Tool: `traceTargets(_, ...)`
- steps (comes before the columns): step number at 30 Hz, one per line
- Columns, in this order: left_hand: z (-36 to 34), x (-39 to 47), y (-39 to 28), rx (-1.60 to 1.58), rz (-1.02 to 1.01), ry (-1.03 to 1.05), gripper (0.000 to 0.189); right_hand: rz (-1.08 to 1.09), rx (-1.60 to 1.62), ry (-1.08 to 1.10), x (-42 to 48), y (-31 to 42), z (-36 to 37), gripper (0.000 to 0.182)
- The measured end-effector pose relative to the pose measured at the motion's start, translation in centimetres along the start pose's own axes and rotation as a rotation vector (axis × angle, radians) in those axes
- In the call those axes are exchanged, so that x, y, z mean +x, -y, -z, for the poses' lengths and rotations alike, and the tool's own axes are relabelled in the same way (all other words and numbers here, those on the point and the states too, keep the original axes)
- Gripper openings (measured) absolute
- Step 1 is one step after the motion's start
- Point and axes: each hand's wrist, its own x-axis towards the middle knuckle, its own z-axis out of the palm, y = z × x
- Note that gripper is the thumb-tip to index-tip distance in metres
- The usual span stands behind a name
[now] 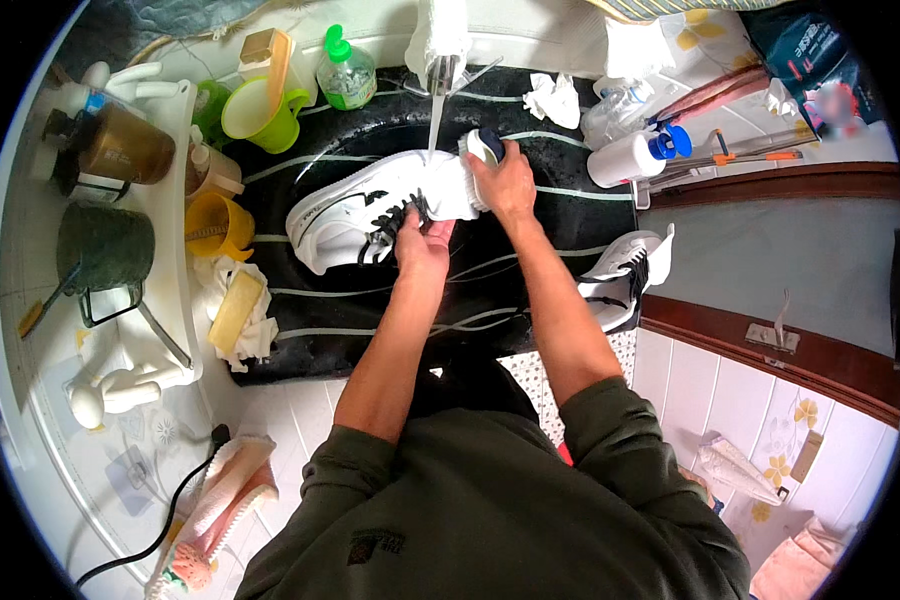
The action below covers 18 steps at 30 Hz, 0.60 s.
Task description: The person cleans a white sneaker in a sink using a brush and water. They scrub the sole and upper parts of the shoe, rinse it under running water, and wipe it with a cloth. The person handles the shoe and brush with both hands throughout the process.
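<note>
A white sneaker [345, 214] with black laces is held over the black sink basin [326, 154]. My left hand [424, 247] grips it by the laced side, thumb on the laces and fingers under the shoe. In my right hand [508, 184] is a scrub brush [489, 146] with pale bristles and a dark back, pressed against the front part of the shoe. From the faucet [442, 75] a stream of water falls onto the sneaker's upper edge. The matching sneaker [619, 277] rests on the counter's right edge, beyond my right forearm.
Along the left stand a green mug [259, 112], a yellow cup [221, 225], a soap bar [236, 311] on crumpled paper, and a white shelf [176, 247]. A soap pump bottle [347, 75] is behind. White bottle [622, 160] and crumpled tissue [553, 101] lie right.
</note>
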Motion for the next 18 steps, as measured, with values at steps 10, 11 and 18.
traceTargets(10,0.0,1.0,0.6,0.135,0.124,0.251,0.051,0.096,0.120,0.247,-2.8,1.9,-0.7,0.071)
traceTargets(11,0.4,1.6,0.8,0.106,0.112,0.270,0.049,0.121,0.077,0.278,-3.1,2.2,-0.9,0.072)
traceTargets(18,-0.3,2.9,1.9,-0.012,0.076,0.229,0.037,0.285,-0.195,0.190,-2.3,3.0,0.5,0.064)
